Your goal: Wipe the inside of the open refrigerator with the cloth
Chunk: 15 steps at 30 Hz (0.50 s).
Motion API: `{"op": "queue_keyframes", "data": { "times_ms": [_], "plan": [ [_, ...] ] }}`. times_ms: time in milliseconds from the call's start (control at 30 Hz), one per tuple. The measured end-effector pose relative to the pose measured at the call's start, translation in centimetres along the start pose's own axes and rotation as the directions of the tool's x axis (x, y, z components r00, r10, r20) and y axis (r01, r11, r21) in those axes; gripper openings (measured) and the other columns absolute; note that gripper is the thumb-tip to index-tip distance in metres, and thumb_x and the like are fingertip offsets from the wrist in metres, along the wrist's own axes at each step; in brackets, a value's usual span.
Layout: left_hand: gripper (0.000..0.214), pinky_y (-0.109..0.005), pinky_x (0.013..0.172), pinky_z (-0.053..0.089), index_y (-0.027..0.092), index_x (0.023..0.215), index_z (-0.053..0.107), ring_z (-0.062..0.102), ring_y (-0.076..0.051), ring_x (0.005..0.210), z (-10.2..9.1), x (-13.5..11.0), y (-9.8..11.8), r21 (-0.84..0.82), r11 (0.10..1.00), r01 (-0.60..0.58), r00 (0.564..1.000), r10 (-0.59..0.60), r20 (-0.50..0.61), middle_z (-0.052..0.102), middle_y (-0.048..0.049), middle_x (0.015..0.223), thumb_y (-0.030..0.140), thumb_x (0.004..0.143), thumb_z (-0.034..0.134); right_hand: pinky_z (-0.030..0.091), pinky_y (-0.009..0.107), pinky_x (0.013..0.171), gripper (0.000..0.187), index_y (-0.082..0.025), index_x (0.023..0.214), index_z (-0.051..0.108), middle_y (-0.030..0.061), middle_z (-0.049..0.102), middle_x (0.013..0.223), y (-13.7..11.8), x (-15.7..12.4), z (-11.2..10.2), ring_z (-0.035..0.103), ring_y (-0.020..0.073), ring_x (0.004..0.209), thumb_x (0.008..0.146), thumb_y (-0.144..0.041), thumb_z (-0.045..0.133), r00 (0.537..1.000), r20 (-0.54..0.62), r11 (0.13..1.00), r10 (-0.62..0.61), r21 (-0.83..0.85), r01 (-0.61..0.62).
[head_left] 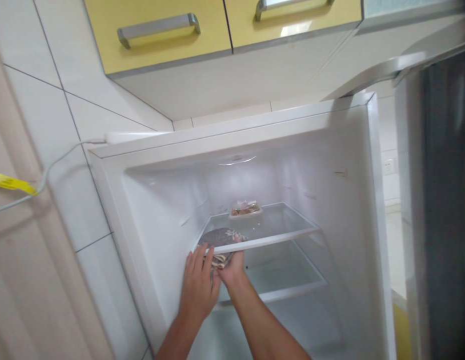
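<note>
White fridge (352, 165): stands open, its lit inside all around and beyond the fingers.
Tiled wall (41, 125): pale, well to the left of the fingers.
Yellow cabinets (161, 45): two fronts with grey bar handles, high above the fingers.
Upper shelf (285, 225): clear glass with a white front trim; the trim's left end runs just above the fingertips.
Lower shelf (292, 287): glass, to the right of the fingers and below them.
Left hand (198, 287): its fingers (197, 257) are stretched out, slightly spread, tips up at the trim and the plate's near rim.
Right hand (231, 270): just beside the left, its fingers curled about the plate's near rim, gripping it.
Plate (219, 236): round, dark in the middle with a patterned rim, at the front left of the upper shelf, right at the fingertips; whether it lies on the glass or just under it cannot be told.
Tray (245, 211): small, pale, filled, at the shelf's back, well beyond the fingers.
Cable (60, 160): white, far left of the fingers.
Yellow tape (11, 183): further left again.
</note>
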<state>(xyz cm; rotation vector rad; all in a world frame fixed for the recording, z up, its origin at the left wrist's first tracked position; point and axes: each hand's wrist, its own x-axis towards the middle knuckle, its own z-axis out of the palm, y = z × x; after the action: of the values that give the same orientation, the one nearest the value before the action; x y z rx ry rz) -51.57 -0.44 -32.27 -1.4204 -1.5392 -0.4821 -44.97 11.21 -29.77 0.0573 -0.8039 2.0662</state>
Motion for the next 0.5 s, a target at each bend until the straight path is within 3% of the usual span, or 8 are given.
{"op": "queue_keyframes", "data": {
  "times_ms": [100,233,367,500],
  "plan": [
    [0.06,-0.059,0.115,0.037,0.012,0.148,0.04,0.046,-0.035,0.138,0.0,0.0,0.0,0.0,1.0,-0.007,1.0,0.007,-0.007,0.052,-0.0212,0.147,0.02,0.089,0.045,0.055,0.045,0.092,0.042,-0.017,0.121,0.062,0.0078,0.065,0.122,1.2,0.0,1.5,0.065,0.0223,0.105,0.094,-0.049,0.061,1.0,0.002,1.0,0.014,-0.008,-0.014],
    [0.062,-0.059,0.115,0.037,0.012,0.15,0.038,0.049,-0.035,0.135,-0.1,0.1,0.3,0.018,1.0,0.004,1.0,-0.004,0.005,0.054,-0.0208,0.145,0.022,0.089,0.048,0.057,0.047,0.086,0.046,-0.019,0.113,0.068,0.0074,0.072,0.113,0.2,-0.4,1.1,0.068,0.0254,0.101,0.092,-0.057,0.054,0.999,-0.011,0.999,0.037,0.003,-0.037],
    [0.06,-0.058,0.116,0.037,0.013,0.149,0.04,0.051,-0.034,0.131,-0.2,0.4,0.4,0.007,1.0,0.027,1.0,-0.027,0.017,0.058,-0.0189,0.14,0.022,0.09,0.049,0.055,0.056,0.088,0.054,-0.022,0.108,0.071,0.0075,0.077,0.1,-3.3,-1.2,-1.9,0.07,0.0313,0.097,0.08,-0.064,0.048,0.997,-0.077,0.988,0.023,0.154,-0.011],
    [0.054,-0.056,0.116,0.037,0.014,0.143,0.047,0.053,-0.032,0.127,-0.3,0.7,0.4,0.024,0.999,0.033,0.999,-0.033,0.018,0.06,-0.0172,0.134,0.022,0.09,0.05,0.051,0.059,0.093,0.046,-0.026,0.109,0.07,0.0049,0.078,0.096,-8.5,-2.6,-7.1,0.07,0.0295,0.098,0.078,-0.052,0.047,0.955,-0.277,0.971,-0.107,0.178,0.161]
  ]
}}
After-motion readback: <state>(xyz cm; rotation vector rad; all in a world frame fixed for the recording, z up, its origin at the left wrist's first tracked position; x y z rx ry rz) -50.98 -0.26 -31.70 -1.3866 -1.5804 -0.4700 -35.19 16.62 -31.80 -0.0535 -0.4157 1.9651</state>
